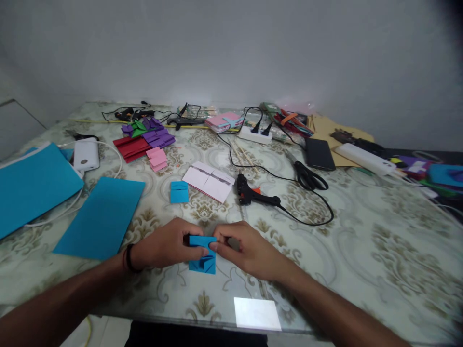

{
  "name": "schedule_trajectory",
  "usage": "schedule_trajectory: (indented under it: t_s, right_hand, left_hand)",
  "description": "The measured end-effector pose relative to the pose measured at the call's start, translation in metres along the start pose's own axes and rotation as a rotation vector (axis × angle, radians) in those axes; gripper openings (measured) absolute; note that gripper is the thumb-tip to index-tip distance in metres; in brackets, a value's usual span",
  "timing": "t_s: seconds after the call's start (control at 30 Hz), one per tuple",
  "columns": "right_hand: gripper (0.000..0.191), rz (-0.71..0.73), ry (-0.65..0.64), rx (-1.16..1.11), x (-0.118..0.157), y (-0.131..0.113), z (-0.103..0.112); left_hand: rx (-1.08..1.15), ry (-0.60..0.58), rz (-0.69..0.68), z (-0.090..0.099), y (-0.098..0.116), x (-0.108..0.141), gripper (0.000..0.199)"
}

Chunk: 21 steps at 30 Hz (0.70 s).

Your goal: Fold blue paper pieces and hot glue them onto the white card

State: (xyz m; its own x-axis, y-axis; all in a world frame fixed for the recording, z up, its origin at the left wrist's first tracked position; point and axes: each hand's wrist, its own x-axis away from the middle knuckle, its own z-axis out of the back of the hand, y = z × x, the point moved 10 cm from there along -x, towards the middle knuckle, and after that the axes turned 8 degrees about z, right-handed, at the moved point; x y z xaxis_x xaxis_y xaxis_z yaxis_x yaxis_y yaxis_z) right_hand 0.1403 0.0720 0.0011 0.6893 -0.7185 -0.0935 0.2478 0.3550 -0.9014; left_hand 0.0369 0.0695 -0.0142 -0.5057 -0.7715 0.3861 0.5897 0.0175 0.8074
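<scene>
Near the front of the table I hold a small folded blue paper (pixel 202 266) with both hands. My left hand (pixel 170 244) grips its left side, thumb lying across the front and fingers behind. At the upper right edge, my right hand (pixel 246 248) pinches the same paper between thumb and fingers. Creases and a raised flap show on the paper's lower half. Just beyond my hands lie a smaller folded blue paper square (pixel 179 193) and a folded white paper (pixel 209 181) with its flaps meeting in the middle.
A black glue gun (pixel 255 193) and black-handled scissors (pixel 309 176) lie to the right, their area crossed by a cord. Blue sheets (pixel 103 217) and a white power bank (pixel 86 154) are left. Red folded paper (pixel 130 148) and a power strip (pixel 255 135) sit farther back.
</scene>
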Motion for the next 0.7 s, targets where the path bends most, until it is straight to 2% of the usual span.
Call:
schedule_trajectory:
  t_s: [0.2, 0.4, 0.57, 0.7]
  right_hand:
    - [0.034, 0.018, -0.024, -0.032, -0.001, -0.002, 0.000]
    - [0.036, 0.059, -0.052, 0.019, 0.000, -0.003, -0.005]
    - [0.037, 0.060, -0.030, 0.006, -0.001, -0.002, -0.003]
    - [0.036, 0.101, -0.017, 0.003, -0.001, -0.006, -0.001]
  left_hand:
    - [-0.044, 0.024, -0.018, 0.001, 0.005, 0.004, 0.027]
    - [-0.057, -0.072, -0.035, -0.014, 0.003, 0.004, 0.026]
    - [0.001, 0.062, -0.092, 0.004, 0.013, 0.005, 0.036]
    - [0.094, 0.157, -0.090, 0.018, 0.011, 0.004, 0.035]
